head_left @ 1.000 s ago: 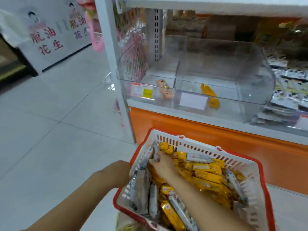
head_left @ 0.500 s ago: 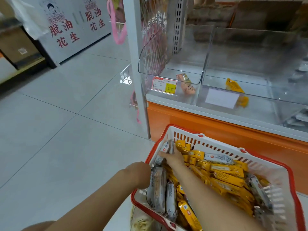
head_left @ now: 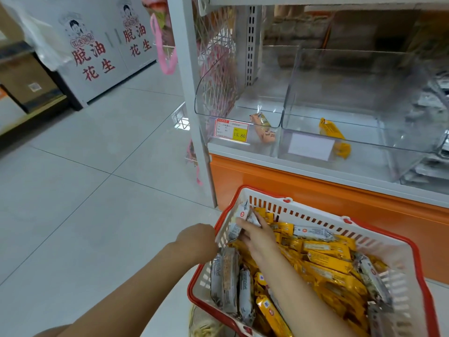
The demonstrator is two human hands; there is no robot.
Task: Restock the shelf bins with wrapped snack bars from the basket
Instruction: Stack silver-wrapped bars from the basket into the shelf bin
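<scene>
Silver-wrapped snack bars (head_left: 239, 221) are gripped by the curled fingers of the right hand (head_left: 257, 235) in the far-left corner of the red-rimmed basket (head_left: 379, 237). The left hand (head_left: 196, 239) is pressed against the basket's left rim, apparently holding it; its fingers are hidden. Clear shelf bins (head_left: 359, 76) are seen beyond the basket.

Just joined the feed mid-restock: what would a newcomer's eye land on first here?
The red-rimmed basket at lower right, heaped with yellow bars, where the right hand grips silver bars in its far left corner and the left hand holds the rim. Above, two clear bins sit nearly bare: one orange bar in the left bin, one yellow bar in the right bin.
</scene>
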